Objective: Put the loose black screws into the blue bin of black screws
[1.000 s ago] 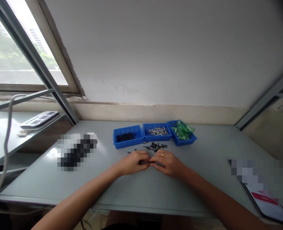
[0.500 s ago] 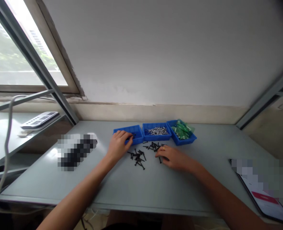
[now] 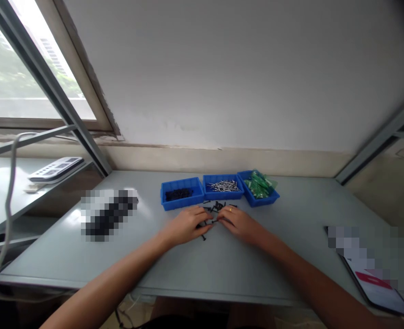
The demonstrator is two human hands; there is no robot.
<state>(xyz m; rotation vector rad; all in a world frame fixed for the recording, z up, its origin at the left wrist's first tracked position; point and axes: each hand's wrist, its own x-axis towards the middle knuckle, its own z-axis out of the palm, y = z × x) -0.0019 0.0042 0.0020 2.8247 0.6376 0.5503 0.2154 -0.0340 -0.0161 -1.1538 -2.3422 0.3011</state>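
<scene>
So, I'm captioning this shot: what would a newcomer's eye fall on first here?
Probably the three blue bins lined up near the wall, holding dark pieces, silver pins and green packets. Then the left hand and right hand, fingertips close together among loose black screws just in front of the bins.

Pixels and fingers cover plenty here!
And the left hand (image 3: pixel 188 224) hides some of the dark screws (image 3: pixel 218 206) beneath it; whose fingertips grip the one between it and the right hand (image 3: pixel 242 225) is too small to call! Pixelation masks the dark object (image 3: pixel 110 215) at left and part of the screen device (image 3: pixel 376 285), while the window (image 3: pixel 20 77) runs off the frame!
</scene>
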